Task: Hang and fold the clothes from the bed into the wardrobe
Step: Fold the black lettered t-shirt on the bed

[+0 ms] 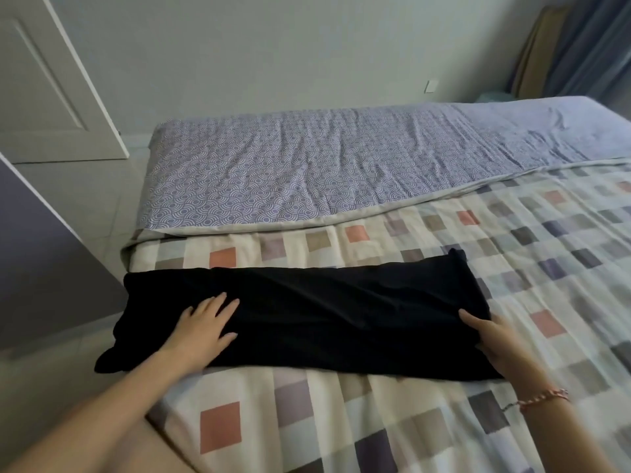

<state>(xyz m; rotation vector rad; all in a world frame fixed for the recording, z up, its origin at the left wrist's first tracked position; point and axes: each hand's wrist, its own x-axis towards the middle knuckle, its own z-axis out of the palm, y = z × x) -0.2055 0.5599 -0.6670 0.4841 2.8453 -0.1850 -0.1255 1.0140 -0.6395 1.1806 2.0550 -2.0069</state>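
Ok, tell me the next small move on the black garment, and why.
Probably fold the right end over toward the left. The black garment already lies as a long flat band on the bed, the left hand lies flat on it, and the right hand is at its right edge.

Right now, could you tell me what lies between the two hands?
In the head view, only black garment lies between left hand and right hand.

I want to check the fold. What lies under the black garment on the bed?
The black folded garment lies on the checked cover. The left hand presses flat on it; the right hand holds its end. Anything between its layers is hidden.
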